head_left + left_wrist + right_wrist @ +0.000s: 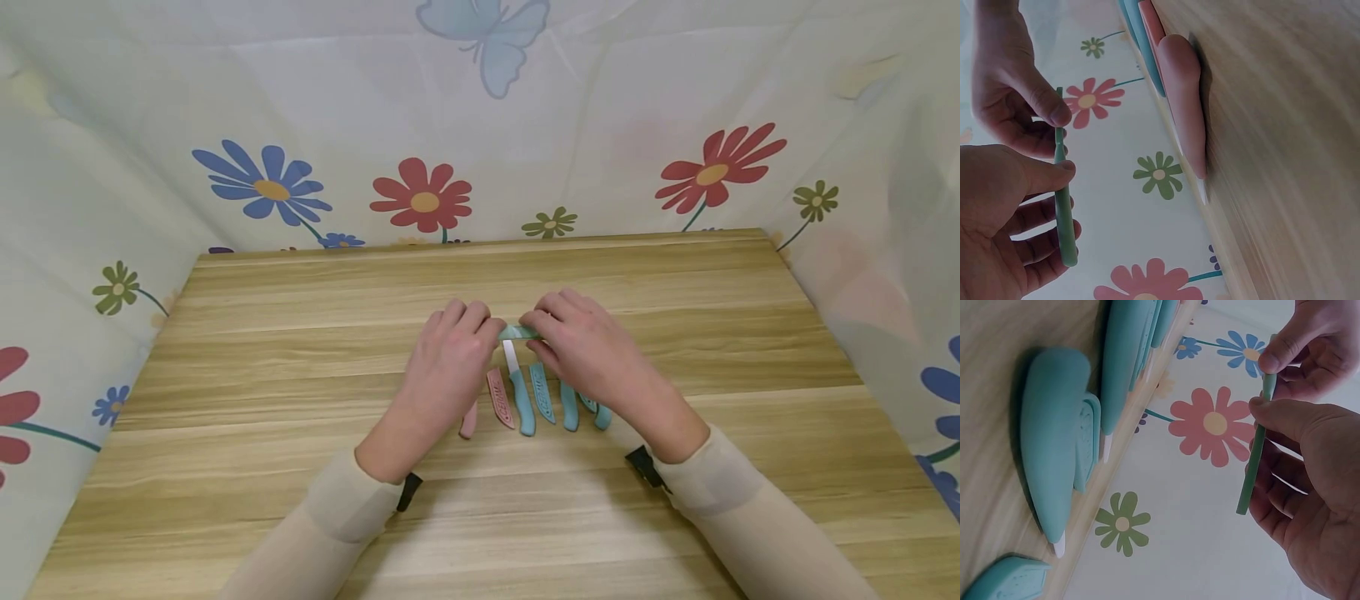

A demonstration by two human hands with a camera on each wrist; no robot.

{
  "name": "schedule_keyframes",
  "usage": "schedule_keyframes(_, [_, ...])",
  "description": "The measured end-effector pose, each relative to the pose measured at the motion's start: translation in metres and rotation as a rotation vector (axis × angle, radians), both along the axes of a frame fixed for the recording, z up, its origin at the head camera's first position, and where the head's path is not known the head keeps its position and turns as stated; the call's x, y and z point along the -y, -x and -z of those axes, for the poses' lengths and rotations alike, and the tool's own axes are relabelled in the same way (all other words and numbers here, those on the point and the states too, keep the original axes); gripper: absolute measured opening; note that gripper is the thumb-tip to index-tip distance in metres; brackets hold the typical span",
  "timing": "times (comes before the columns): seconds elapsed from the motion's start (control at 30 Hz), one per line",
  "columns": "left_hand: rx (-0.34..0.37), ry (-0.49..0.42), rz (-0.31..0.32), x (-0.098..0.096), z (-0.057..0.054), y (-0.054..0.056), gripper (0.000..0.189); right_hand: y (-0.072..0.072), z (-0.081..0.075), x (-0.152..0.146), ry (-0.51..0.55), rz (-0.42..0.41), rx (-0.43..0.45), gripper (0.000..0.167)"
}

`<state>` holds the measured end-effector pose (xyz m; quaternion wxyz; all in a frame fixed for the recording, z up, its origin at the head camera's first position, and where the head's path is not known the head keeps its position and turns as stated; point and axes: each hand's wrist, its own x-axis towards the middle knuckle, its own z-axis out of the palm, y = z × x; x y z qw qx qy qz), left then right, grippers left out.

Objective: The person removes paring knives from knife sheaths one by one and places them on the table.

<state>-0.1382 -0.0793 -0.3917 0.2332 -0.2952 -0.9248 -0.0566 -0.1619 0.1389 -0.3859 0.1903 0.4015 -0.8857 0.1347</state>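
Observation:
Above the row of knives, my left hand (450, 358) and right hand (588, 342) hold a green knife (517, 332) lying crosswise between them. The left thumb and fingers pinch its rounded handle (1066, 231). My right hand grips the green sheath (1251, 481) over the other end; no bare blade shows there. Nearest below the hands is a blue-handled knife (522, 404) with its white blade bare. Beside it lie a pink sheath (500, 398) and a blue sheath (542, 392). A pink-handled knife (1184, 100) lies under my left hand, partly hidden in the head view.
More blue handles (570, 407) and a second blue sheath (1087, 440) lie at the right of the row, partly under my right hand. The wood-grain table (300, 333) meets a flowered cloth (600, 125) at its back and sides.

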Motion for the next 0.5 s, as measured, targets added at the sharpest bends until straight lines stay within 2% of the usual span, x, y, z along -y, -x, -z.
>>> schedule_keyframes(0.5, [0.017, 0.015, -0.009, 0.0002, 0.0004, -0.0005, 0.018, 0.0023, 0.0010, -0.0003, -0.006, 0.004, 0.009, 0.019])
